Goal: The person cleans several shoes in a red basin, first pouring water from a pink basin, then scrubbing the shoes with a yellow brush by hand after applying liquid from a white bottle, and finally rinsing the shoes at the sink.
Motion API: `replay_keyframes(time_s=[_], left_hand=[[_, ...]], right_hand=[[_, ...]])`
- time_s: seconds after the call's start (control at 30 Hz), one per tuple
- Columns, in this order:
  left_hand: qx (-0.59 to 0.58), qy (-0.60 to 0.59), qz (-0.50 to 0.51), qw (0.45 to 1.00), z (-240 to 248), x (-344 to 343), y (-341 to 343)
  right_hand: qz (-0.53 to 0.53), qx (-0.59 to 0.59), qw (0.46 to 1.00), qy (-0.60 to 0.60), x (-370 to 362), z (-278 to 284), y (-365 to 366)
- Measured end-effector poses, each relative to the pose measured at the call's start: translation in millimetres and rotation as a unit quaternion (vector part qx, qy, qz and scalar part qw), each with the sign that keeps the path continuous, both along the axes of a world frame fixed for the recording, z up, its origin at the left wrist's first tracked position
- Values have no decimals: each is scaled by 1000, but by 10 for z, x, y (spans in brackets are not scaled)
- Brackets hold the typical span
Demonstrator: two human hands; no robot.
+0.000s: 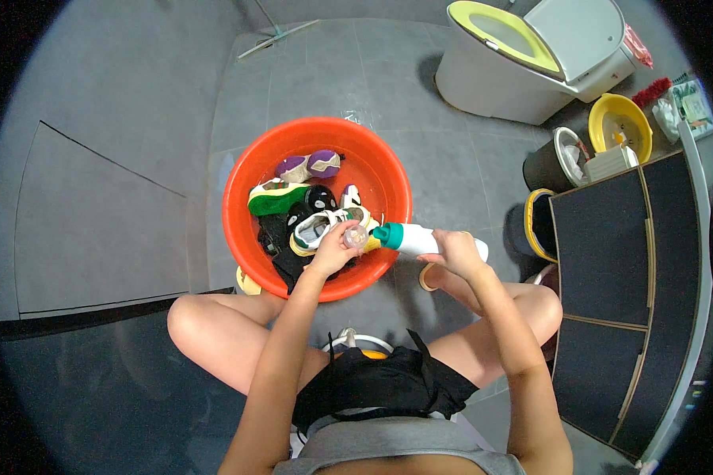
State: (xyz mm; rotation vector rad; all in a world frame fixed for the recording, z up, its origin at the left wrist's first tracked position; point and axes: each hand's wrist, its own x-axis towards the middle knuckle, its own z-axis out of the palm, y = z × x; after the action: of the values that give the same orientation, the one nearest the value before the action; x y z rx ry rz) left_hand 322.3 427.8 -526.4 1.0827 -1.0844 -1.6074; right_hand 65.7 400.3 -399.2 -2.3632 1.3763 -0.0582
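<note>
My left hand [334, 251] is closed around a small clear cup [356, 236], held over the front of a large orange-red tub [398, 178]. In my right hand [458, 253] lies a white bottle [414, 239] with a green neck, tipped nearly level. Its mouth points left at the cup, a small gap apart. What is in the cup is too small to tell. Below my hands the tub holds several shoes: a white sneaker [315, 228], a green-soled shoe [280, 199], a purple and beige pair [309, 165] and dark footwear [320, 198].
A white toilet [491, 83] with a yellow seat stands at the far right. Beside it are a grey bin [548, 168], a yellow basin [619, 107] and a yellow-rimmed bucket [528, 226]. A dark cabinet [602, 245] borders the right. A floor squeegee [277, 38] leans at the back.
</note>
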Motion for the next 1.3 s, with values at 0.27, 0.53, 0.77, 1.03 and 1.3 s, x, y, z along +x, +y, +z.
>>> replay_keyframes(time_s=[0.27, 0.53, 0.77, 1.03, 1.3], left_hand=[[-148, -216, 47, 964, 211, -149, -2], [-145, -226, 54, 962, 199, -174, -1], [-153, -241, 35, 958, 122, -187, -24], [-143, -240, 38, 959, 141, -192, -25], [-130, -236, 38, 962, 131, -194, -25]], right_hand=[[16, 7, 998, 63, 93, 110, -47], [28, 5, 993, 117, 228, 217, -84], [39, -11, 989, 141, 311, 283, -102], [49, -16, 987, 154, 346, 305, -127], [56, -14, 984, 169, 396, 368, -136]])
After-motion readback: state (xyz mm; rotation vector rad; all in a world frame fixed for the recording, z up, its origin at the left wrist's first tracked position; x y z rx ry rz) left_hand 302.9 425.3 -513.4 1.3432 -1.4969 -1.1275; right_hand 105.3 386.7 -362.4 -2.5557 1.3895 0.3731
